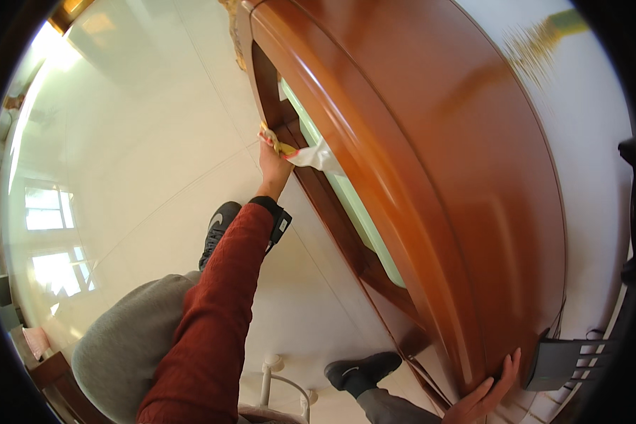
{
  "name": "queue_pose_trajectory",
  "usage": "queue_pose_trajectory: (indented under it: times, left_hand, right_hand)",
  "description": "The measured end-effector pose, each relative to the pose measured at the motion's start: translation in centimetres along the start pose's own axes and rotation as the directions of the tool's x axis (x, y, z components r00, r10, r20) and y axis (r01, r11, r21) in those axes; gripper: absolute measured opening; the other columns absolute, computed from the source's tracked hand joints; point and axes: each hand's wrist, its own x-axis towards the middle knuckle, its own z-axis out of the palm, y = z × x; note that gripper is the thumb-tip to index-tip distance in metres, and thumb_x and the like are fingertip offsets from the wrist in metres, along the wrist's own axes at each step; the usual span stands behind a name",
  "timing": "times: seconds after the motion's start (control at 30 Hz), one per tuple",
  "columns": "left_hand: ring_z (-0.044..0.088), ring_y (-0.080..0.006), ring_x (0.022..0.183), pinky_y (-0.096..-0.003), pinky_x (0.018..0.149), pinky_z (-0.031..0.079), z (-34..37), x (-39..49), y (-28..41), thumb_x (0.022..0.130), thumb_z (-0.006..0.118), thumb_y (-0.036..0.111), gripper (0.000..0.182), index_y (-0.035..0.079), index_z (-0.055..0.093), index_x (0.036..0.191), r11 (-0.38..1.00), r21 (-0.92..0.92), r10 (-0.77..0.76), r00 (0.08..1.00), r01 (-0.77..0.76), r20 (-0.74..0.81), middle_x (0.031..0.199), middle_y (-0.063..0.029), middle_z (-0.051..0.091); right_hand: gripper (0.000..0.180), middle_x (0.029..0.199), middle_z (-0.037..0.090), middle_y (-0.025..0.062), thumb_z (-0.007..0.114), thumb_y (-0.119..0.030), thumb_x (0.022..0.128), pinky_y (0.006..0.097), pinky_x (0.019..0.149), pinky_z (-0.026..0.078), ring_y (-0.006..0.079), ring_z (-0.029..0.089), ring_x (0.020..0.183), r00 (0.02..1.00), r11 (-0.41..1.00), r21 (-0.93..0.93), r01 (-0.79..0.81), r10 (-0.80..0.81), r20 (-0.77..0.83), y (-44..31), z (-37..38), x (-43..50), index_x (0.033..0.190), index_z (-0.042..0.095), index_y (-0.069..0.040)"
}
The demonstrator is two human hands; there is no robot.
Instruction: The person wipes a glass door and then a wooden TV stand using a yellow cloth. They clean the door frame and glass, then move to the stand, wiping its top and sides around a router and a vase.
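My left hand (pixel 275 164), at the end of a dark red sleeve with a black band and small black box at the wrist, grips a crumpled white and yellow cloth or thin bag (pixel 318 156) with red edging. Its white part reaches into the open front of a glossy reddish-brown wooden cabinet (pixel 403 132), over a pale green glass shelf (pixel 344 191). At the lower right, my right hand (pixel 487 392) lies on the near end of the cabinet top with its fingers apart and nothing visible in them; its wrist is cut off by the picture's edge.
A black router (pixel 556 365) with several antennas stands against the wall end of the cabinet. Glossy pale floor tiles (pixel 153 159) lie at the left. A white metal frame with casters (pixel 270 365) stands near my shoe (pixel 363 368); my other shoe (pixel 220 233) is beside my left forearm.
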Motion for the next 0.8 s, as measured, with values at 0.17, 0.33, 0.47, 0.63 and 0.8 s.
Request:
queue_pose_trajectory:
  times: [0.17, 0.33, 0.47, 0.63, 0.8]
  left_hand:
    - [0.066, -0.0253, 0.09, -0.0357, 0.079, 0.054, 2.0, -9.6, -0.6, 0.082, 0.064, -0.003, 0.043, 0.003, 0.055, 0.123, 0.986, 0.122, -0.112, 0.993, 0.114, -0.03, 0.098, -0.0105, 0.064]
    - [0.05, -0.0412, 0.128, -0.0414, 0.109, 0.044, 5.4, -25.0, 4.7, 0.077, 0.066, -0.006, 0.072, -0.001, 0.043, 0.145, 0.99, 0.129, 0.035, 0.988, -0.054, 0.151, 0.148, -0.0244, 0.039]
    - [0.054, -0.0367, 0.128, -0.04, 0.106, 0.044, 6.1, -35.3, 8.7, 0.095, 0.05, -0.001, 0.044, 0.002, 0.052, 0.139, 0.991, -0.131, 0.019, 0.983, 0.005, 0.185, 0.138, -0.0213, 0.056]
    - [0.064, -0.0297, 0.11, -0.04, 0.094, 0.051, 2.3, -40.5, 16.9, 0.102, 0.047, 0.01, 0.039, -0.001, 0.049, 0.14, 0.728, -0.291, -0.416, 0.737, 0.62, 0.532, 0.116, -0.0146, 0.066]
    - [0.062, -0.0193, 0.098, -0.0307, 0.08, 0.051, 2.0, -41.8, 31.0, 0.104, 0.049, 0.012, 0.032, 0.0, 0.052, 0.134, 0.855, -0.518, 0.04, 0.989, 0.04, 0.143, 0.113, -0.0082, 0.062]
  right_hand:
    - [0.041, 0.158, 0.04, 0.021, 0.037, -0.007, 0.105, 0.0467, 0.119, 0.03, 0.0384, 0.038, 0.146, 0.979, 0.99, -0.021, -0.138, 0.14, 0.151, 0.7, -0.3, -1.3, 0.144, 0.047, 0.004]
    - [0.042, 0.153, 0.044, 0.0264, 0.05, -0.008, 0.098, 0.052, 0.117, 0.03, 0.0456, 0.041, 0.142, 0.992, 0.996, 0.015, -0.086, 0.084, 0.093, 1.3, -0.3, -1.6, 0.139, 0.05, 0.005]
    - [0.043, 0.153, 0.043, 0.0272, 0.054, -0.013, 0.099, 0.0555, 0.116, 0.029, 0.0463, 0.04, 0.142, 0.998, 0.995, 0.09, -0.033, 0.028, 0.056, 2.0, -0.5, -1.4, 0.139, 0.05, 0.003]
    - [0.048, 0.154, 0.041, 0.0294, 0.057, -0.022, 0.101, 0.0578, 0.119, 0.025, 0.0463, 0.035, 0.145, 0.996, 0.984, 0.179, -0.004, -0.012, 0.088, 2.7, -1.2, -2.1, 0.141, 0.049, 0.003]
    - [0.048, 0.15, 0.045, 0.0301, 0.063, -0.027, 0.098, 0.0563, 0.118, 0.028, 0.0463, 0.037, 0.144, 0.997, 0.951, 0.31, 0.008, -0.033, 0.074, 2.8, -3.2, -3.9, 0.135, 0.057, 0.003]
